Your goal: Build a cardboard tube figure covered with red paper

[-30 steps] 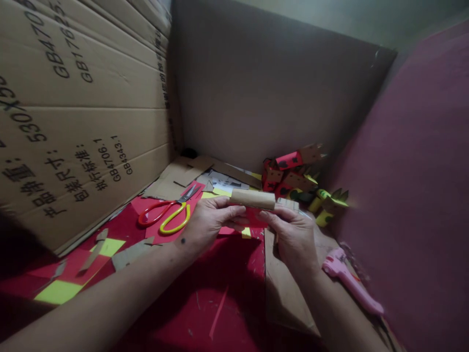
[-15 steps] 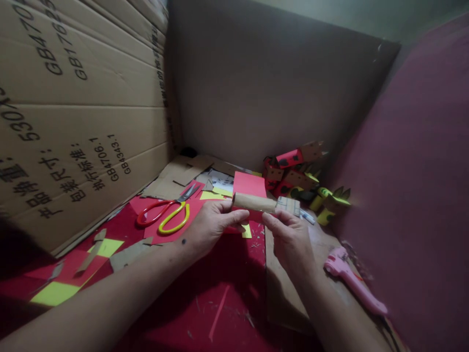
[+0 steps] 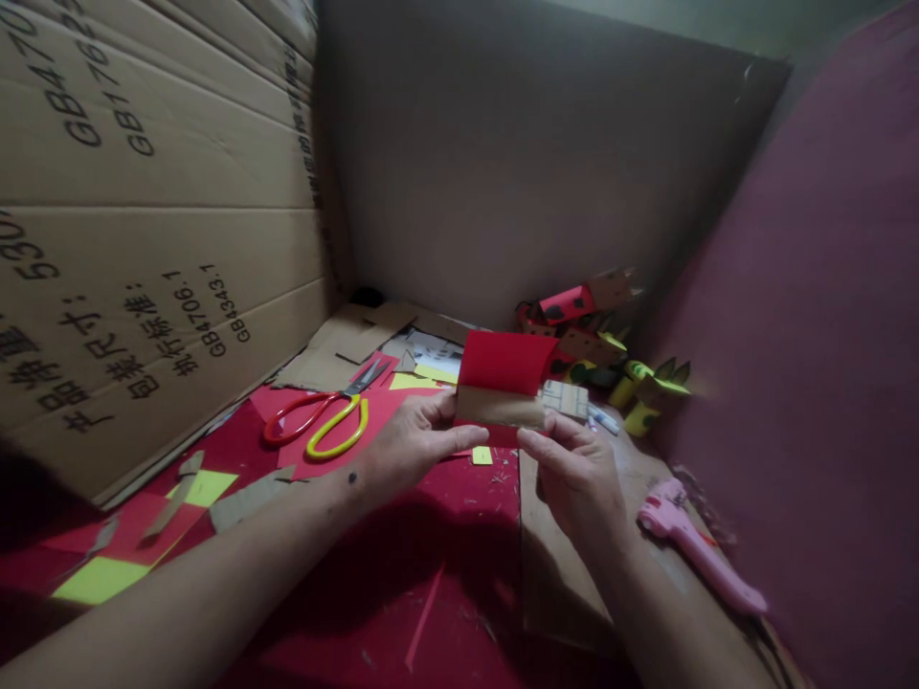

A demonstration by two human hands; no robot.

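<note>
A brown cardboard tube (image 3: 501, 409) lies crosswise between my two hands, with a sheet of red paper (image 3: 506, 363) standing up behind it and a red strip showing below. My left hand (image 3: 425, 431) grips the left end, thumb along the lower edge. At the right end, my right hand (image 3: 574, 459) pinches the tube and paper between thumb and fingers. Scissors with one red and one yellow handle (image 3: 337, 421) lie left of my left hand. To the right of my right forearm rests a pink glue gun (image 3: 696, 545).
A big printed cardboard box (image 3: 172, 230) walls off the left side. Red and yellow paper scraps (image 3: 100, 577) and cardboard pieces (image 3: 345, 343) litter the red surface. Decorated red and green tube figures (image 3: 650, 388) stand at the back right, near a white marker (image 3: 603, 418).
The red paper now rises higher and wider behind the tube, and a red strip shows beneath it. Both hands keep their hold at the ends.
</note>
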